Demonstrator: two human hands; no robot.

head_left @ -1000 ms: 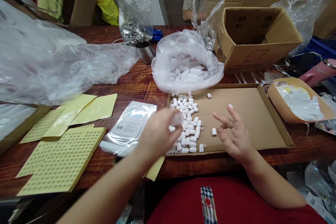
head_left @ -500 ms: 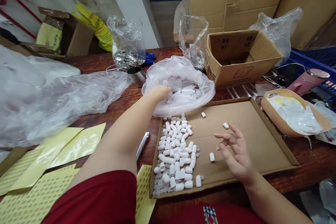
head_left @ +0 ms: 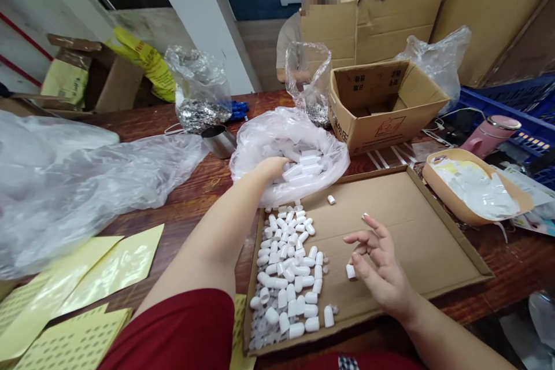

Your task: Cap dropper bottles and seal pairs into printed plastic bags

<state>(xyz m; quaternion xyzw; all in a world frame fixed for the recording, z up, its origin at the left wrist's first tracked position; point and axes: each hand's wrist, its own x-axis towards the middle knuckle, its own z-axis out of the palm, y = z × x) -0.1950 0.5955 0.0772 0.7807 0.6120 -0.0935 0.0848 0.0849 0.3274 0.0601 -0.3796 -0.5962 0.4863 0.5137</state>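
My left hand (head_left: 272, 166) reaches into a clear plastic bag (head_left: 260, 144) full of white plastic tubes (head_left: 307, 163); its fingers are curled among them, and what they grip is hidden. A flat cardboard tray (head_left: 407, 243) lies in front of me. On its left side is a heap of small white caps (head_left: 288, 269). My right hand (head_left: 377, 263) hovers over the tray's middle with fingers spread and loosely bent, holding nothing. A single white cap (head_left: 350, 271) lies just beside its fingertips.
Yellow sticker sheets (head_left: 87, 277) lie at the left. Crumpled clear plastic (head_left: 78, 179) covers the far left. An open carton (head_left: 381, 104), a metal cup (head_left: 219, 140), bags of metal parts (head_left: 202, 101), a tan tray (head_left: 472, 191) and a pink bottle (head_left: 489, 134) stand around. Another person (head_left: 299, 34) sits opposite.
My left hand went from the cap heap up into the bag of tubes and now sits deeper among them. The right hand stayed over the tray. The view tilted upward.
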